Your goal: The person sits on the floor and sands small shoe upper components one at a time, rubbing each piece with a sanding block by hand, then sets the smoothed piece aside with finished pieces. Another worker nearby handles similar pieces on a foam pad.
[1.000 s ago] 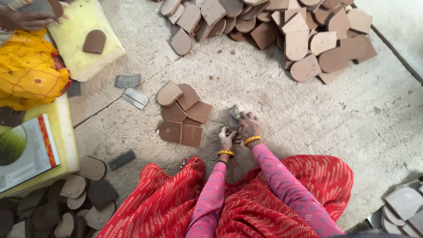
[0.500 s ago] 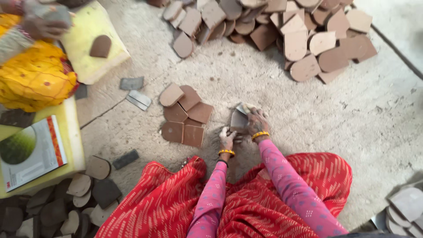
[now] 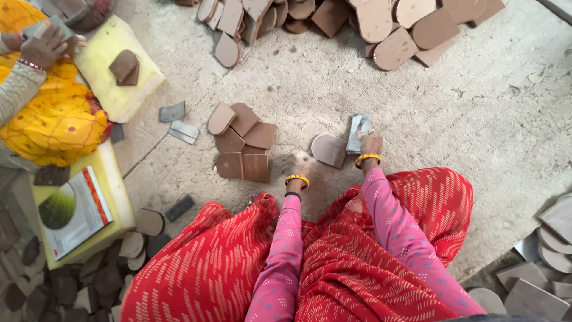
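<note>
On the concrete floor (image 3: pixel 476 119) just in front of the person's red skirt (image 3: pixel 226 268), a small cluster of 6 brown leather pieces (image 3: pixel 243 142) is lying flat, overlapping one another, with nothing standing between it and the hands. Farther off, a big heap of tan and brown cut pieces (image 3: pixel 369 21) is spreading along the top edge, and 2 grey metal pieces (image 3: pixel 179 122) are lying left of the cluster. To the left, another person in yellow cloth (image 3: pixel 53 119) is sitting beside a pale yellow block (image 3: pixel 128 83) that is carrying 1 brown piece (image 3: pixel 124 67), and that person's hand (image 3: pixel 44 45) is gripping a grey piece. A second yellow block (image 3: pixel 113 197) is bearing a printed booklet (image 3: pixel 74 211), with dark offcuts (image 3: pixel 53 286) piling around it. No bins or trays are showing. The right hand (image 3: pixel 370 144) is closing its fingers around a grey metal tool (image 3: pixel 358 130), pressing it to the floor just beside a rounded grey sole piece (image 3: pixel 329 149). The left hand (image 3: pixel 301 164) is blurring near that piece's left edge; I cannot tell how its fingers are standing.
</note>
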Available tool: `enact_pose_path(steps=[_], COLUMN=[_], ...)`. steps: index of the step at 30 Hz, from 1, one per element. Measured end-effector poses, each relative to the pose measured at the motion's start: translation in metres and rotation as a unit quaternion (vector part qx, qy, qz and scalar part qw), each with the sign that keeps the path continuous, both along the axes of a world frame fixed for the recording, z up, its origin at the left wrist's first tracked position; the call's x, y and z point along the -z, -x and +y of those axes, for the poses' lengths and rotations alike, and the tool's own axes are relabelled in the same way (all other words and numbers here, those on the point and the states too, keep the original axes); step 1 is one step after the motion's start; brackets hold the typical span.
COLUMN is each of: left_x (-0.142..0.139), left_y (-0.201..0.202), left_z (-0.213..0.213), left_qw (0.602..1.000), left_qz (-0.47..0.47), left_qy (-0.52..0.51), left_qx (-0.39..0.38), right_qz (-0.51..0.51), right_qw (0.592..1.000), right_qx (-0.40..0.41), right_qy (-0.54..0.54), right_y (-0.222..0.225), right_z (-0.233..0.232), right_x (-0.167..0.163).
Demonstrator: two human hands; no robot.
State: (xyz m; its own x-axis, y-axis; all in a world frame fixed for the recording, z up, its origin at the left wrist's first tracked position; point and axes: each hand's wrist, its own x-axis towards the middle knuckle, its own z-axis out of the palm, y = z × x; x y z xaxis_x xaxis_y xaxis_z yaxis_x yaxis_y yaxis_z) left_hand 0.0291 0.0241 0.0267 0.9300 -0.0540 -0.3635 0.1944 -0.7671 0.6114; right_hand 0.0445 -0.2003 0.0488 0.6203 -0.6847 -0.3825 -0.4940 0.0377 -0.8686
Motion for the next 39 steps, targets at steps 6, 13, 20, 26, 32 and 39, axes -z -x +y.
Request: enact_pose_path(steps=[6, 13, 20, 26, 32, 39], left_x=[-0.021, -0.024, -0.009, 0.001, 0.019, 0.039], left_y=[-0.007, -0.001, 0.012, -0.002, 0.016, 0.020], left_z=[-0.040, -0.046, -0.012, -0.014, -0.036, -0.036], left_qw=[0.879, 0.975, 0.879, 0.812, 0.823, 0.884], left_qz=[-0.447, -0.216, 0.157, 0.019, -0.054, -0.054], left_qy=[-0.166, -0.035, 0.437, 0.522, 0.496, 0.387], left_qx=[0.005, 0.032, -0.108, -0.260, -0.272, -0.257], right_qz=[0.133, 0.016, -0.024, -0.107, -0.025, -0.056], right_qw=[0.982, 0.978, 0.988, 0.889, 0.733, 0.722], right_qx=[-0.052, -0.076, -0.127, -0.210, -0.432, -0.440], right_qy=[0.124, 0.192, 0.084, 0.393, 0.525, 0.531], right_y=[0.002, 0.002, -0.005, 0.001, 0.051, 0.028], right_z=[0.012, 0.018, 0.016, 0.039, 0.079, 0.060], right_x=[-0.001, -0.009, -0.019, -0.012, -0.004, -0.001])
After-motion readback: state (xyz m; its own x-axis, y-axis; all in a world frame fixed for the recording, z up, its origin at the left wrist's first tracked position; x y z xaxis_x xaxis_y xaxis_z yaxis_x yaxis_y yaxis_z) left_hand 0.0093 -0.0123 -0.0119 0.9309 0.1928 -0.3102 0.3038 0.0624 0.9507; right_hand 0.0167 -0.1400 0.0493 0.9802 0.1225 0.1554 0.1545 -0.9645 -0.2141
